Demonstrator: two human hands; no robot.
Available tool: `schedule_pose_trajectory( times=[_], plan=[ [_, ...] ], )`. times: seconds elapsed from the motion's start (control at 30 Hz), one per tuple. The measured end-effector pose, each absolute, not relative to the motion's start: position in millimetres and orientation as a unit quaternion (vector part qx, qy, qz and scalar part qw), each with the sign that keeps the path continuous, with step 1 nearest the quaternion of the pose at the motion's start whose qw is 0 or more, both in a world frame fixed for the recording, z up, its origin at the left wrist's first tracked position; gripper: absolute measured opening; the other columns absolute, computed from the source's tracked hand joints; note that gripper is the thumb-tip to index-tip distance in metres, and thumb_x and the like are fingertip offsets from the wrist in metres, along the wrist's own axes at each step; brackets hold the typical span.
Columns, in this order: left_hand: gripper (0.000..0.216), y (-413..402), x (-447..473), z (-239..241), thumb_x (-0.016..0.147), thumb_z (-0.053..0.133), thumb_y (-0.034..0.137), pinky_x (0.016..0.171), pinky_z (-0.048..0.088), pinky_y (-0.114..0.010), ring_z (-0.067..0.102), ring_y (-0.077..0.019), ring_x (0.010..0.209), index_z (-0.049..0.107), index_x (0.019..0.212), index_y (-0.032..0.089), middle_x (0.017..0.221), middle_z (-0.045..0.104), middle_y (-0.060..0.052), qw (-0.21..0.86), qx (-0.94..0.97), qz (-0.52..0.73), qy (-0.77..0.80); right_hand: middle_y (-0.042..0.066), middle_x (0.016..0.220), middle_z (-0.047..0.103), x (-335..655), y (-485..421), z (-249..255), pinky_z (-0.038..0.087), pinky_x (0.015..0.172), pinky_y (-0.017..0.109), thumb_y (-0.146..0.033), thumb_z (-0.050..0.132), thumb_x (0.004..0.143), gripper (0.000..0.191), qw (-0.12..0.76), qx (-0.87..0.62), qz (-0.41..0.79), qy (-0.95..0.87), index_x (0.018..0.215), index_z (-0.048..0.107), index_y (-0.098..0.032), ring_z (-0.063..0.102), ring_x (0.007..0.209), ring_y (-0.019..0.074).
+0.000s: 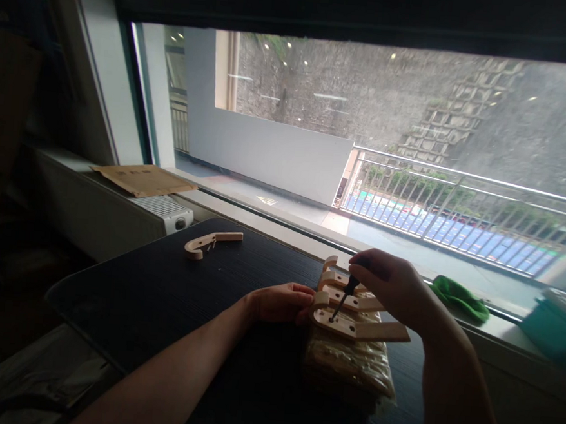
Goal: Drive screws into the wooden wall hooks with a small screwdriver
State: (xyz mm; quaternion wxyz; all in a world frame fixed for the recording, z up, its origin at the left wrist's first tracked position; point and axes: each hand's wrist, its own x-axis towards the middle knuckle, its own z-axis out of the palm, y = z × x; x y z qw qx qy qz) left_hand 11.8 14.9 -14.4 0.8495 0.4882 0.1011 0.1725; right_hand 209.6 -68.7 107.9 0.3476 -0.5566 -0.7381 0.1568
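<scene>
– Screwdriver first: where is it?
– In the right hand, which is closed around its dark handle. The shaft slants down and the tip rests on the top piece of a stack of wooden hooks.
– And the left hand?
– Its fingers are curled against the rounded ends of the hooks, pressing on the stack from the side rather than gripping it.
– What is the stack lying on?
– A clear plastic bag holding more pale wooden pieces, on a dark table near the window edge.
– Anything else on the table?
– A single hook lies well apart at the far left, with what look like small screws beside it.
– Beyond that?
– A white projector and a cardboard sheet sit on the sill to the left. A green cloth and a teal box are on the right.
</scene>
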Motion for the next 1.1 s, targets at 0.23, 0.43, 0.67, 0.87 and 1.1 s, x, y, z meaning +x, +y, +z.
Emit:
schedule_pose_trajectory(
  times=[0.23, 0.43, 0.67, 0.87, 1.1],
  plan=[
    [0.033, 14.8, 12.0, -14.9, 0.066, 0.077, 0.032, 0.055, 0.035, -0.023, 0.050, -0.0089, 0.053, 0.060, 0.083, 0.009, 0.057, 0.055, 0.002, 0.850, 0.488, 0.177, 0.095, 0.005, 0.072, 0.067, 207.6, -68.0, 108.3, 0.045, 0.056, 0.029, -0.046, 0.057, 0.078, 0.031, 0.349, -0.570, 0.140, -0.731, 0.085, 0.065, -0.017, 0.058, 0.062, 0.0157],
    [0.033, 15.0, 11.2, -15.4, 0.067, 0.076, 0.031, 0.055, 0.036, -0.023, 0.051, -0.0088, 0.054, 0.061, 0.086, 0.009, 0.058, 0.055, 0.002, 0.853, 0.485, 0.172, 0.088, 0.002, 0.065, 0.064, 206.2, -74.0, 113.2, 0.042, 0.053, 0.025, -0.041, 0.053, 0.081, 0.029, 0.345, -0.555, 0.152, -0.741, 0.087, 0.067, -0.017, 0.054, 0.058, 0.0126],
    [0.033, 14.3, 12.0, -15.2, 0.066, 0.076, 0.033, 0.055, 0.035, -0.023, 0.049, -0.0089, 0.053, 0.060, 0.082, 0.010, 0.057, 0.054, 0.002, 0.847, 0.491, 0.180, 0.096, 0.005, 0.072, 0.066, 206.0, -65.8, 105.9, 0.045, 0.058, 0.029, -0.051, 0.056, 0.078, 0.035, 0.357, -0.570, 0.156, -0.724, 0.084, 0.066, -0.017, 0.058, 0.063, 0.0157],
    [0.032, 15.0, 11.5, -16.0, 0.067, 0.076, 0.031, 0.055, 0.035, -0.025, 0.049, -0.0095, 0.054, 0.060, 0.084, 0.009, 0.058, 0.054, 0.002, 0.845, 0.492, 0.179, 0.111, 0.003, 0.072, 0.066, 206.3, -70.6, 109.3, 0.045, 0.060, 0.028, -0.040, 0.056, 0.080, 0.025, 0.352, -0.562, 0.168, -0.729, 0.089, 0.065, -0.019, 0.059, 0.064, 0.0149],
    [0.036, 12.9, 11.8, -14.1, 0.065, 0.077, 0.033, 0.054, 0.034, -0.024, 0.049, -0.0092, 0.054, 0.061, 0.085, 0.009, 0.057, 0.054, 0.002, 0.848, 0.487, 0.180, 0.104, 0.005, 0.071, 0.065, 213.4, -67.8, 107.8, 0.044, 0.059, 0.029, -0.045, 0.051, 0.081, 0.030, 0.330, -0.581, 0.150, -0.729, 0.083, 0.062, -0.017, 0.056, 0.063, 0.0151]
  ],
)
